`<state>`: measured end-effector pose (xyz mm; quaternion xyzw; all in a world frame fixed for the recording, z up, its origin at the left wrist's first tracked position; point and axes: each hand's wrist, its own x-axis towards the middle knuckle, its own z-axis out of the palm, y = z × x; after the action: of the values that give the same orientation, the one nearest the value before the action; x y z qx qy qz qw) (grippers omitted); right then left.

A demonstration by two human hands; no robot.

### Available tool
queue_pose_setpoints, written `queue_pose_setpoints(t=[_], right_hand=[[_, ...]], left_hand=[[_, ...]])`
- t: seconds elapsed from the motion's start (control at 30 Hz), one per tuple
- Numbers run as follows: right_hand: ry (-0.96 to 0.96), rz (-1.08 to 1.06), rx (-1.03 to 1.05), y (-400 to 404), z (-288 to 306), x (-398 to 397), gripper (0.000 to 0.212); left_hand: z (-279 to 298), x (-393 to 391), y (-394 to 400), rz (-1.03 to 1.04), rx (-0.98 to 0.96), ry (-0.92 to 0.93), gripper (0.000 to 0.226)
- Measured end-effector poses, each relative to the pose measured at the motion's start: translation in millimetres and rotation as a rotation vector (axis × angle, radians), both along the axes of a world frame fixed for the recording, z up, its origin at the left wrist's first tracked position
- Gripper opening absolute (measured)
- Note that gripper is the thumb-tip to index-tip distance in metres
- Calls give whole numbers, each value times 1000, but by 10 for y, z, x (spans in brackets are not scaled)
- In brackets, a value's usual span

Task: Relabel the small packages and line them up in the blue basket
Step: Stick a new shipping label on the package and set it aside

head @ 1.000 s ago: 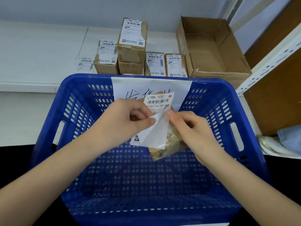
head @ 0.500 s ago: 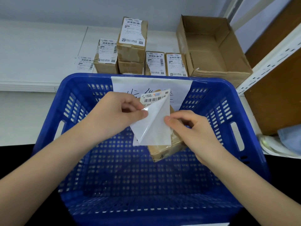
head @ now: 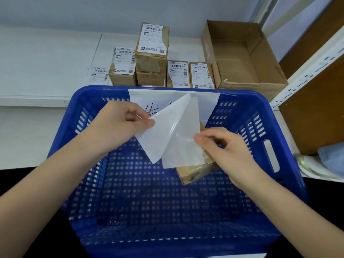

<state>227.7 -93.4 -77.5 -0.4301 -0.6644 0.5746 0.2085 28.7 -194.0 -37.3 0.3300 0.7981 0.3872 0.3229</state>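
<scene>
We see a white label (head: 163, 135) being peeled from its glossy backing sheet (head: 183, 146), both held in the air above the blue basket (head: 279, 183). The two sheets are joined only along a fold at the top and spread apart like a tent. Both look thin, limp and very light; the backing appears slick, and we judge the label's peeled face to be sticky, so it is best held by a corner or edge.

The left hand (head: 119, 127) pinches the label's left corner between thumb and curled fingers. The right hand (head: 223, 151) pinches the backing's right edge with its thumb and appears to clamp a small brown cardboard package (head: 195, 173) behind it. The package looks stiff, light and wrapped in shiny tape, easy to grip by its sides.

The basket holds no packages yet. Beyond it, on a white shelf (head: 37, 62), stand more labelled packages (head: 151, 47), a loose label (head: 98, 74) and an open cardboard box (head: 242, 53).
</scene>
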Motion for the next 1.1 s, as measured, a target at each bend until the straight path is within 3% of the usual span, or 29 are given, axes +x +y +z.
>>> queue_pose_setpoints(t=[0.83,1.1], right_hand=[[-29,-51,28,82,48,37,6],[-35,-57,53,102,77,25,9]], left_hand=[[45,-446,-302,301,74,-3,9],[70,-363,-269,284,137,-130,8]])
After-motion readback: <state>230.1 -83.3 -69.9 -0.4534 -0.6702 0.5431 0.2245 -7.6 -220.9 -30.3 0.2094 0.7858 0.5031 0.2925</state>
